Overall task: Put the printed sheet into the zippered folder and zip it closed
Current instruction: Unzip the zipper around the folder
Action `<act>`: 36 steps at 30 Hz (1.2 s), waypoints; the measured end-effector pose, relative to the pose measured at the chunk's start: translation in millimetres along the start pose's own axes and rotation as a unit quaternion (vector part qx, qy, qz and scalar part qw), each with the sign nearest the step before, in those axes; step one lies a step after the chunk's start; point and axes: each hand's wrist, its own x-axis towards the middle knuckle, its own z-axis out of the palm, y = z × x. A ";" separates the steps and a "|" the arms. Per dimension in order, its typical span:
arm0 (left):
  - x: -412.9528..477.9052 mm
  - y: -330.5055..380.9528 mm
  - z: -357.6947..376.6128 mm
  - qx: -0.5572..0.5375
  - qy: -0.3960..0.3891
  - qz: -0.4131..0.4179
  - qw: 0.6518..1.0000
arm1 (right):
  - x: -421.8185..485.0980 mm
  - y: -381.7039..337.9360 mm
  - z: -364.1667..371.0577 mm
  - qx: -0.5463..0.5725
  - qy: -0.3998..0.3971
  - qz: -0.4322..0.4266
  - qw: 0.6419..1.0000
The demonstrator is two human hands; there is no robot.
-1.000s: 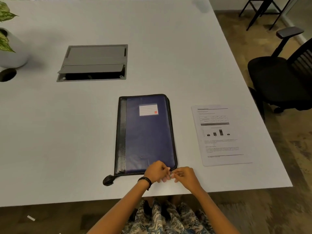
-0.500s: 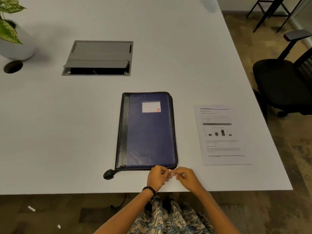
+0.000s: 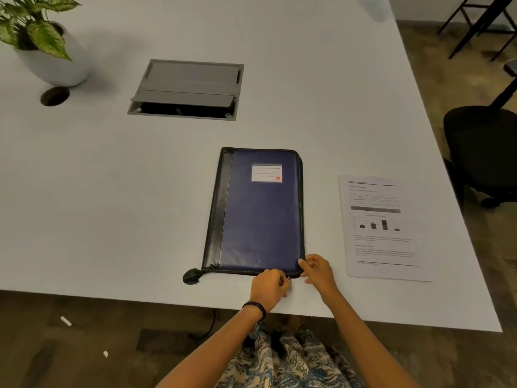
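Observation:
A dark blue zippered folder (image 3: pixel 260 217) with a black spine and a white label lies flat near the table's front edge, zipped shut as far as I can see. The printed sheet (image 3: pixel 382 228) with a table and bar chart lies flat on the table to its right. My left hand (image 3: pixel 270 287) is curled at the folder's near edge and pinches what looks like the zipper pull. My right hand (image 3: pixel 317 271) holds the folder's near right corner with its fingertips. A black zipper tail (image 3: pixel 191 276) sticks out at the near left corner.
The white table (image 3: pixel 112 205) carries a grey cable box (image 3: pixel 186 89) with its lid raised, a potted plant (image 3: pixel 42 43) at the far left and a round cable hole (image 3: pixel 54 95). A black office chair (image 3: pixel 481 152) stands to the right.
My right hand has moved from touching the left hand up to the folder's near right corner. The left hand stays at the near edge. The camera has shifted slightly.

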 end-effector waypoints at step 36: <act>-38.3 -112.8 -70.1 0.128 0.116 -0.069 0.983 | -3.4 -31.8 -8.8 -0.007 -0.038 0.116 0.992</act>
